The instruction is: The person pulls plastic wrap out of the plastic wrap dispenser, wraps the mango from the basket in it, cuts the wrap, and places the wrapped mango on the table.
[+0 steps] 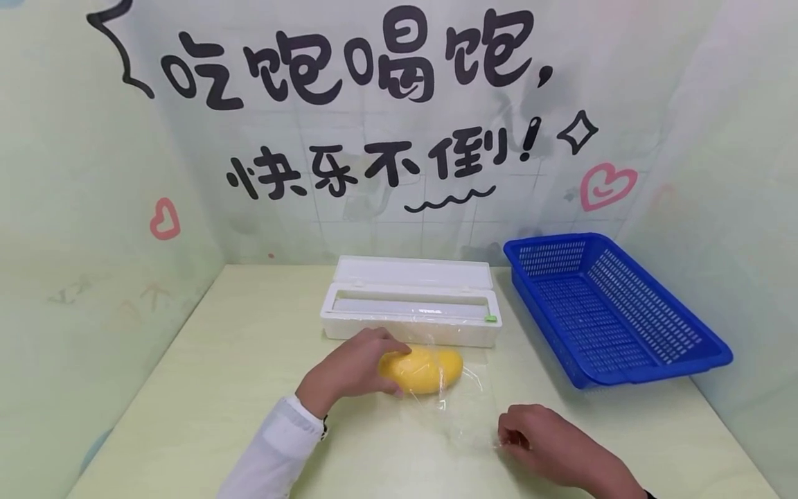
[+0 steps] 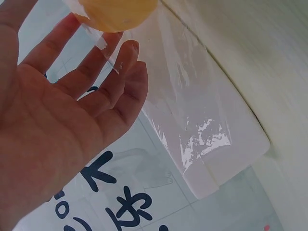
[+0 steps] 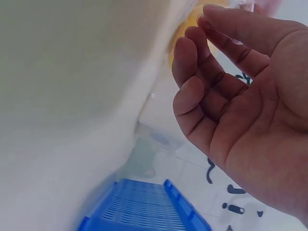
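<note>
A yellow mango (image 1: 422, 371) lies on the table, with clear cling film (image 1: 464, 409) over and around it. My left hand (image 1: 355, 367) holds the mango's left end between thumb and fingers. In the left wrist view the film (image 2: 180, 82) stretches from the mango over the dispenser's side. To the lower right, my right hand (image 1: 548, 443) pinches the film's near right corner between thumb and index finger, the other fingers curled. Behind the mango stands a white cling film dispenser (image 1: 408, 333), its lid (image 1: 414, 272) raised.
A blue perforated basket (image 1: 592, 326) stands at the right, beside the dispenser. A small green slider (image 1: 490, 319) sits on the dispenser's right front edge. The pale table (image 1: 206, 388) is enclosed at the back and sides by a printed curtain (image 1: 374, 229).
</note>
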`<state>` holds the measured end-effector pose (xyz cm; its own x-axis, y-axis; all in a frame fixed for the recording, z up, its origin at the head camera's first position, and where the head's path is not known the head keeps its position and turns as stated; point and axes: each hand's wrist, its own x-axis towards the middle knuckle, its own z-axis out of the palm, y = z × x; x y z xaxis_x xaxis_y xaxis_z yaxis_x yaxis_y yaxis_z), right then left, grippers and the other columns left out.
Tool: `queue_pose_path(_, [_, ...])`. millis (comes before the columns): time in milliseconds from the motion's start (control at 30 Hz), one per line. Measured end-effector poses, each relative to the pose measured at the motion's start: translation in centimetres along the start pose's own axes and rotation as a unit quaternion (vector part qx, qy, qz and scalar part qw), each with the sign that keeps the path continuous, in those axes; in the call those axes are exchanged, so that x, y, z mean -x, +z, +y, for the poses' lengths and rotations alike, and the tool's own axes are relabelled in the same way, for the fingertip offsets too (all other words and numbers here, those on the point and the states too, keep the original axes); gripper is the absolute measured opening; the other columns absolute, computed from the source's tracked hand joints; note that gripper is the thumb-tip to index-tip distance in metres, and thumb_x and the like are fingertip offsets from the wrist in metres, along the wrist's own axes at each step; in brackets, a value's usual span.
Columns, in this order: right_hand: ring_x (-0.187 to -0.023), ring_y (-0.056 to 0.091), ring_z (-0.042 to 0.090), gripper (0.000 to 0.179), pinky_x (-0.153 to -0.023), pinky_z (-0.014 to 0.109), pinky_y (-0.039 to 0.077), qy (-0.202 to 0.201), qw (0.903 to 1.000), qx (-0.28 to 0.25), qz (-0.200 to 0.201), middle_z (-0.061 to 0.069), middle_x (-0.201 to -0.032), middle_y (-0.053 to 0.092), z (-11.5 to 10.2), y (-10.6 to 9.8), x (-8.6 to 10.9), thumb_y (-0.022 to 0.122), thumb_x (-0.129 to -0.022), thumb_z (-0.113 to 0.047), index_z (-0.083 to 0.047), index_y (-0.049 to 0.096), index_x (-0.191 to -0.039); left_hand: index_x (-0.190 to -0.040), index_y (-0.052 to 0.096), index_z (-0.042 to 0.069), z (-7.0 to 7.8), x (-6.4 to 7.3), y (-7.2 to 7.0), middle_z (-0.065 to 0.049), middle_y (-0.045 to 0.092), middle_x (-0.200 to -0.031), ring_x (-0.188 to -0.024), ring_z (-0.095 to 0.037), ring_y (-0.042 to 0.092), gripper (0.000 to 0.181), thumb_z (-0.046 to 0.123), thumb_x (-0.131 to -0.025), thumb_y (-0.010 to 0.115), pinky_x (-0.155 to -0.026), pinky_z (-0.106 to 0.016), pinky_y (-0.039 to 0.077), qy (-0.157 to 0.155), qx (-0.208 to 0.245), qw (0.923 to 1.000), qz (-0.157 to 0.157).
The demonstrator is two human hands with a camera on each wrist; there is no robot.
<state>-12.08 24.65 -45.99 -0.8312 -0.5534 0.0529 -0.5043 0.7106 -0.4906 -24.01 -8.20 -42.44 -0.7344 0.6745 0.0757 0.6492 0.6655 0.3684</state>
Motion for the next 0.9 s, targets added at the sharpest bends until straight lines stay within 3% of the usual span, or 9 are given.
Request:
queue_pose_path(200, [-0.067,0.046,-0.004,0.017,-0.06,0.018,0.045,0.002,0.9992,0.033,0.021,-0.019,-0.074,0.05,-1.4,-2.1,-0.5,0.071,-0.091,-0.01,-0.024,0.064,-0.085,-0.123,0.072,0.017,0.3,-0.1,-0.2,0.001,0.068,-0.115,-0.104,-0.018,0.059,0.052,0.029,-0.075,0.089,-0.092,-0.036,0.052,-0.004,-0.014,0.9999,0.006])
queue_pose_path(400, [-0.065,0.046,-0.003,0.011,-0.058,0.018,0.046,0.005,0.9983,0.041,0.042,-0.017,-0.074,0.052,-2.7,-4.4,-2.3,0.069,-0.093,-0.011,-0.021,0.067,-0.088,-0.123,0.072,0.016,0.4,-0.3,-0.3,0.0,0.068,-0.114,-0.103,-0.018,0.06,0.052,0.029,-0.075,0.09,-0.092,-0.036,0.052,0.002,-0.015,0.9999,0.007])
queue_pose_path(700, [-0.059,0.05,-0.001,0.011,-0.057,0.02,0.046,-0.009,0.9933,0.038,0.109,-0.014,-0.07,0.058,-4.0,-5.6,-8.7,0.062,-0.097,-0.012,-0.015,0.067,-0.087,-0.121,0.073,0.017,0.0,-0.1,-0.1,0.001,0.067,-0.11,-0.099,-0.015,0.059,0.05,0.027,-0.075,0.09,-0.091,-0.034,0.052,0.006,-0.014,0.9998,0.012])
queue_pose_path(900, [-0.045,0.041,0.004,0.013,-0.046,0.022,0.036,0.034,0.9845,0.033,0.169,-0.01,-0.053,0.047,-4.7,-5.0,-13.5,0.062,-0.092,-0.013,-0.013,0.065,-0.079,-0.118,0.074,0.016,-0.1,-0.1,0.2,0.002,0.068,-0.108,-0.097,-0.015,0.06,0.048,0.025,-0.074,0.089,-0.088,-0.032,0.052,0.021,-0.006,0.9996,0.02])
